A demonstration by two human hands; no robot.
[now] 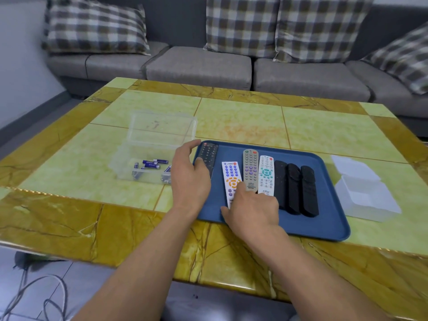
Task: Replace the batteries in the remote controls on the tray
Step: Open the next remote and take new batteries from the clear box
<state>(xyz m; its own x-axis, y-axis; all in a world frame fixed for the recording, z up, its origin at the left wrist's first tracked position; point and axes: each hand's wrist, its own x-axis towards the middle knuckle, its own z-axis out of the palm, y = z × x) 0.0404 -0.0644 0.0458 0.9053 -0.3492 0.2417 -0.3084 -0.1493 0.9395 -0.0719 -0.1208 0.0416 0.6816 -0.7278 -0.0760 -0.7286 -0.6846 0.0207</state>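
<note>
Blue tray point(324, 218) holds seven remotes, all closed. Your left hand point(190, 179) curls around the black remote point(207, 156); your right hand point(252, 209) rests flat on the white remote point(231, 179). Batteries point(151, 164) wait boxed; nothing looks replaced yet.

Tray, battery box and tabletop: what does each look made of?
Tray: matte blue plastic, judging by its even colour and rounded moulded rim. Battery box: clear hard plastic; the table shows through its raised lid. Tabletop: glossy green and amber veined panels, possibly polished stone or an imitation; the picture cannot settle which.
</note>
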